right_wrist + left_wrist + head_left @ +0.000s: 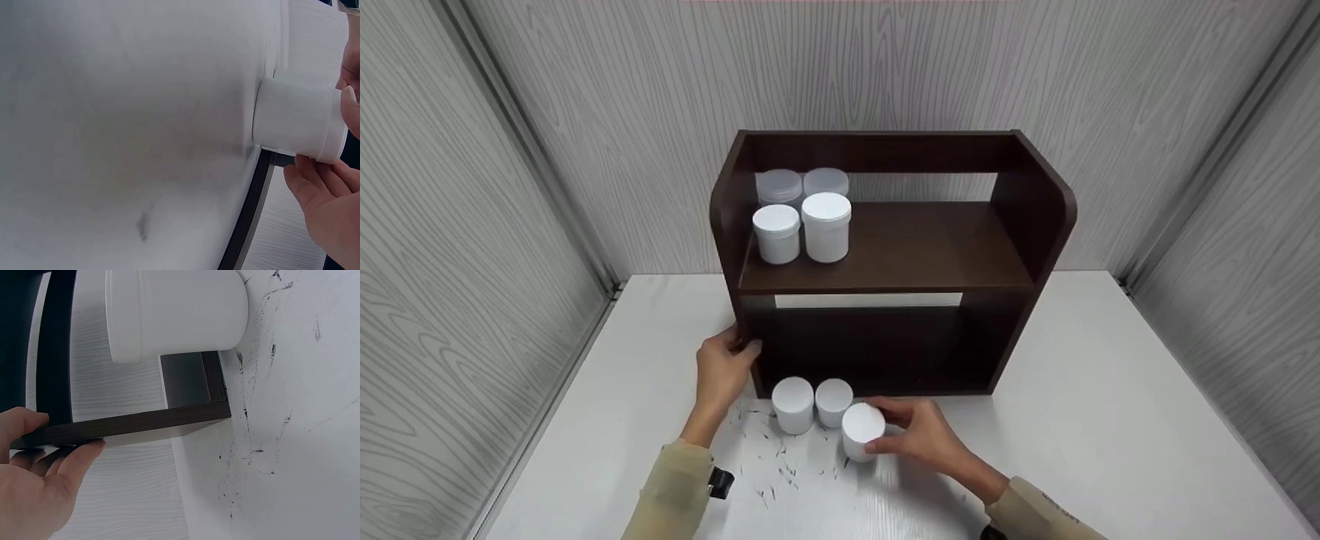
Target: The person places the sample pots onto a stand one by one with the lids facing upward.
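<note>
Scuffed table (1110, 420), right hand (924, 436) pinching smooth cylindrical jar (861, 431); left hand (723, 369) gripping dark shelf (930, 244)

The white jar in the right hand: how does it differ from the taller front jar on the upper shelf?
The held jar is gripped by the right hand, while no hand touches the taller front jar. The held jar is down in front of the dark shelf unit; the taller front jar stands on its upper shelf. Both are round and white, with white lids.
</note>
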The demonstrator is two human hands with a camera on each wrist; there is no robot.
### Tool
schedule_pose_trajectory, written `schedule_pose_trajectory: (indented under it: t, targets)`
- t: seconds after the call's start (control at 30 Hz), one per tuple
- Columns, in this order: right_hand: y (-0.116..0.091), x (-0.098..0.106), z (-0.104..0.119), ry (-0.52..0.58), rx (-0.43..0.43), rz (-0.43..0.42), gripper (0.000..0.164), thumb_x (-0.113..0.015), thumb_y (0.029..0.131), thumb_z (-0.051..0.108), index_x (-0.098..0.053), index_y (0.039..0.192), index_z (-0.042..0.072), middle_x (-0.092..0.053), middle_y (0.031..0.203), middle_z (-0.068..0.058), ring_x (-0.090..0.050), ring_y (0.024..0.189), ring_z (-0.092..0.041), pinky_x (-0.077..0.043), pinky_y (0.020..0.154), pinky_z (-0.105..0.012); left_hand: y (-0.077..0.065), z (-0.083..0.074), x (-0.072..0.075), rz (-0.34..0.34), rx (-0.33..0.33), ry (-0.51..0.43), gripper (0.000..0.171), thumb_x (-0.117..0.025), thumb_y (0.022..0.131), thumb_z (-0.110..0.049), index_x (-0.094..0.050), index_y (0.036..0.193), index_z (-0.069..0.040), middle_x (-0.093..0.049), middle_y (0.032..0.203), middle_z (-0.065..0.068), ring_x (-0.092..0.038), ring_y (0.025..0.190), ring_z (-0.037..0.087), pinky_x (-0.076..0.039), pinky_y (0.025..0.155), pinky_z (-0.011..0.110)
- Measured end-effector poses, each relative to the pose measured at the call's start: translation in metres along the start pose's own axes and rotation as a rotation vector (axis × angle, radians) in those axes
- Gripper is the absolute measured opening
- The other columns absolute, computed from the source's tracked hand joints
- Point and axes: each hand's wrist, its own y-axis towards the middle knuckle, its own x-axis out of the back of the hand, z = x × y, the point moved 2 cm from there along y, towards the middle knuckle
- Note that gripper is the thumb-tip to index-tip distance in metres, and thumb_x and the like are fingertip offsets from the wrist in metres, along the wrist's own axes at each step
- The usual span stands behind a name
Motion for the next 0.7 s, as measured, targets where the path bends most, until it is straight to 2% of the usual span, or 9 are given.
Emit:
schedule_pose_trajectory:
  t: [0.1, 0.37, 0.7]
  targets:
    - [0.0003, 0.0012, -0.0007, 0.006, -0.006, 0.016, 0.067, -0.094, 0.077, 0.003, -0.066, 0.137, -0.006, -0.069, 0.134, -0.016, -0.065, 0.126, -0.037, -0.052, 0.103, -0.035, 0.0001, 0.0002, -0.0001, -0.005, 0.001, -0.001, 0.041, -0.071, 0.097, -0.008, -0.066, 0.134, 0.009, -0.073, 0.12, 0.024, -0.072, 0.108, 0.033, -0.057, 0.085, 0.032]
    - [-0.0019, 0.002, -0.0021, -0.002, -0.001, 0.043, 0.068, -0.094, 0.079, 0.006, -0.064, 0.139, -0.006, -0.069, 0.136, -0.016, -0.066, 0.125, -0.033, -0.052, 0.103, -0.034, 0.0005, 0.001, -0.0016, 0.012, -0.014, 0.013, 0.04, -0.069, 0.098, -0.007, -0.064, 0.133, 0.012, -0.073, 0.119, 0.027, -0.073, 0.109, 0.036, -0.059, 0.09, 0.045]
    - [-0.0056, 0.0065, -0.0066, -0.004, 0.002, 0.045, 0.072, -0.094, 0.079, 0.007, -0.061, 0.141, -0.008, -0.067, 0.139, -0.017, -0.063, 0.129, -0.035, -0.051, 0.105, -0.034, -0.0002, 0.0002, -0.001, 0.0, -0.006, 0.012, 0.04, -0.07, 0.097, -0.009, -0.066, 0.132, 0.011, -0.073, 0.118, 0.025, -0.073, 0.106, 0.034, -0.058, 0.086, 0.037]
